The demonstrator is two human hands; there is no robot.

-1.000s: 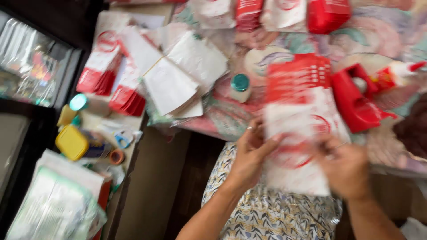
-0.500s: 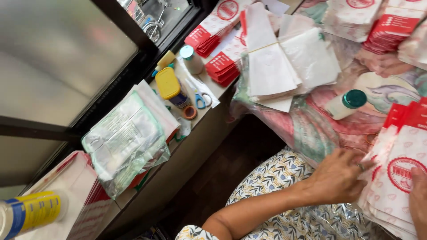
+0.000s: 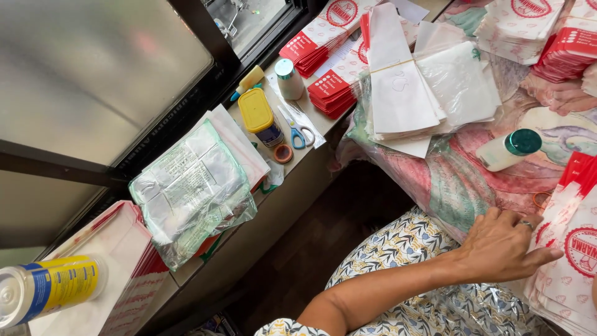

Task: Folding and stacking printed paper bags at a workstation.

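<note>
Resting flat, the left hand [image 3: 500, 246] pins the stack of red-and-white paper bags [image 3: 569, 261] at the desk's edge, fingers spread to steady it; the right hand is out of view.

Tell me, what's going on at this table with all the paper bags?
A person sits at a table covered with a patterned cloth. Their left hand rests on the near edge of a stack of red-and-white paper bags; the right hand is almost out of view. A white bottle with a green cap lies beyond the hand, and bundles of plain white bags lie farther back. Scissors and a yellow-lidded container sit on the window ledge.
</note>
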